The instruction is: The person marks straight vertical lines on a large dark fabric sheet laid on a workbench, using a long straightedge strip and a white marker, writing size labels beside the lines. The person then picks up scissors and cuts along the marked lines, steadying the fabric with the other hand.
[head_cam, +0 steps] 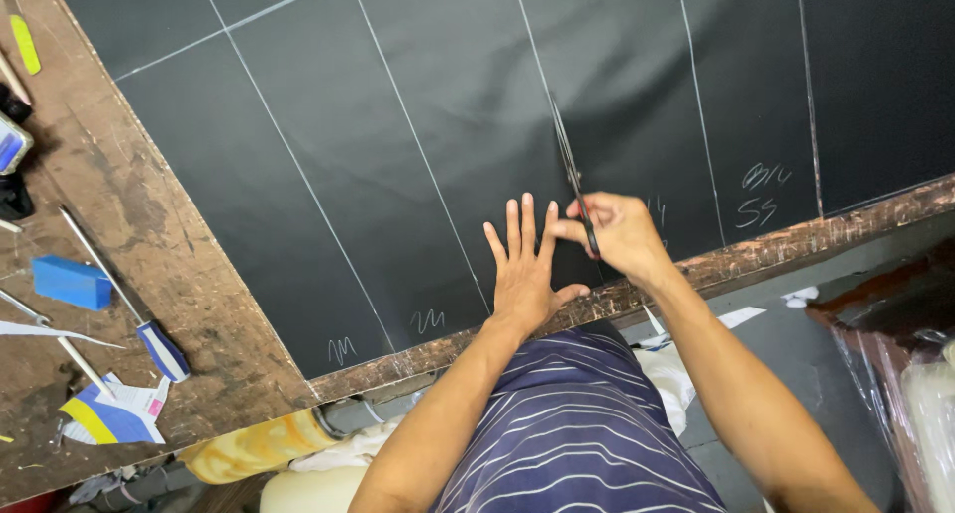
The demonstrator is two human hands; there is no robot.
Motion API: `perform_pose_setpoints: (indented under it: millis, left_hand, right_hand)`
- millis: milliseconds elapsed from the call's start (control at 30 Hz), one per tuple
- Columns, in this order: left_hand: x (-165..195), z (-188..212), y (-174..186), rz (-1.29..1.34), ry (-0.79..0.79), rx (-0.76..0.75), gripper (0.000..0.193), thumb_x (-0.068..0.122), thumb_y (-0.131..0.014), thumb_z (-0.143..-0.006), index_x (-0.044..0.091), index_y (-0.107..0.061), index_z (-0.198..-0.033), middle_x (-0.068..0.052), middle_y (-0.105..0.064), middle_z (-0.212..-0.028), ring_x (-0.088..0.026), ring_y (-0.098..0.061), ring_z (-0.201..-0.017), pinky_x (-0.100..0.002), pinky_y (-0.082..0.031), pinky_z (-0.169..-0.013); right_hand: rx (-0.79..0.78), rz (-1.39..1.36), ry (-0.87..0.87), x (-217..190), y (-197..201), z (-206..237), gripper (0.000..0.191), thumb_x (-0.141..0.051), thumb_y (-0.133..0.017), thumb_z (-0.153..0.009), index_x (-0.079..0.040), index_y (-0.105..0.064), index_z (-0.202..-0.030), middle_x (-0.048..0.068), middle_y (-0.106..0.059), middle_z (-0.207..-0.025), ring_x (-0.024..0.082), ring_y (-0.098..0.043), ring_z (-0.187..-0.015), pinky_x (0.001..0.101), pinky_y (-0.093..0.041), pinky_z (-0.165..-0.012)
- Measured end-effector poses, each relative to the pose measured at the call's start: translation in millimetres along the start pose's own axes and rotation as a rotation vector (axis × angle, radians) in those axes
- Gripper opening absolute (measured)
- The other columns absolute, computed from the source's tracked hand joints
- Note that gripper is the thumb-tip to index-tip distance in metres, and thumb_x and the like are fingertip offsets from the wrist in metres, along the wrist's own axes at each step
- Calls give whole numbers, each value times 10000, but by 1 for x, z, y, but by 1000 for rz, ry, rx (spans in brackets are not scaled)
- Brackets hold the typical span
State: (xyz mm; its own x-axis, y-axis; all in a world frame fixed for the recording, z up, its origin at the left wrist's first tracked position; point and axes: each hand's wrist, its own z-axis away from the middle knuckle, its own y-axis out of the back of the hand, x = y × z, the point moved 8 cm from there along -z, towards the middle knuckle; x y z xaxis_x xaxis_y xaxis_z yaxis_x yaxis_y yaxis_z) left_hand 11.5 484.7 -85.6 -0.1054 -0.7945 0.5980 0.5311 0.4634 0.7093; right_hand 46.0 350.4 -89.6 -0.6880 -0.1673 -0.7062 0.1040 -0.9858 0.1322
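Observation:
A large sheet of black fabric (418,105) lies flat on a worn wooden table (149,244), marked with long white chalk lines and small chalk scribbles. My left hand (524,269) presses flat on the fabric near the table's front edge, fingers spread. My right hand (619,232) grips the handles of black scissors (572,175), whose long blades point away from me along one chalk line. The two hands almost touch at the fingertips.
On the bare wood at the left lie a blue block (72,282), a screwdriver with a blue-and-white handle (159,346), thin metal rods, paper scraps (114,413) and a yellow marker (26,43). A plastic-wrapped bundle (920,374) stands at the right.

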Motion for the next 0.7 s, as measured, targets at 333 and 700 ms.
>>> perform_pose_setpoints:
  millis: [333,700]
  left_hand:
    - [-6,-5,1,-12,11,-37,1323,572,-879,-632,79,-141,-1614,-272,-11,-1674,-442,44,-1559,-710,34,-1190]
    - [-13,-12,11,-18,2,-25,1308,586,-850,-649,96,-130,-1624,-273,-27,-1680,-447,12,-1562,-707,9,-1192]
  right_hand:
    - [-17,-28,41,-54,-10,-36,275,-180,-881,-783,-29,-716,-942,-23,-611,-633,36,-499,-494,200,-376,-452]
    - [-24,-11,79,-117,-22,-83,225,-161,-860,-799,-27,-726,-921,-3,-652,-650,48,-525,-486,213,-407,-441]
